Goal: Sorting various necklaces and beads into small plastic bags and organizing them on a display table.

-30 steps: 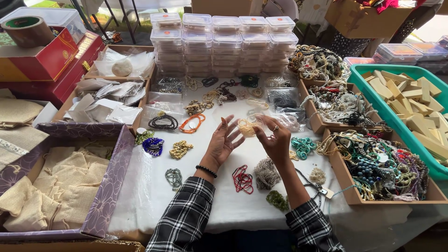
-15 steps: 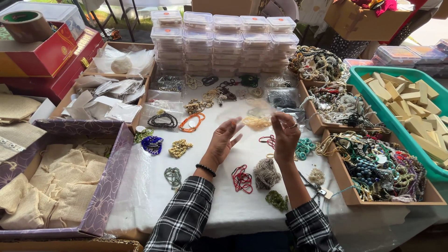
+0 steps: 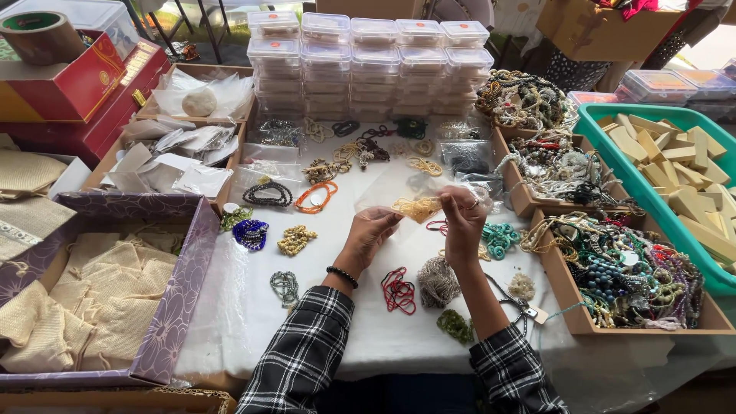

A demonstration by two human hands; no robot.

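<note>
Yellow bead strand [image 3: 418,208] in clear bag, pinched between left hand [image 3: 370,234] and right hand [image 3: 462,218], above tabletop [image 3: 353,322].

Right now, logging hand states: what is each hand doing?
Left hand: fingers closed on the clear bag with the gold beads.
Right hand: fingers closed on the same bag.

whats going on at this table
A person in a plaid shirt holds a clear bag with a yellow bead strand between both hands, left hand and right hand, above a white table. Around them lie loose bead strands, such as an orange one and a red one. Trays of beads sit to the right, stacked clear boxes behind.
</note>
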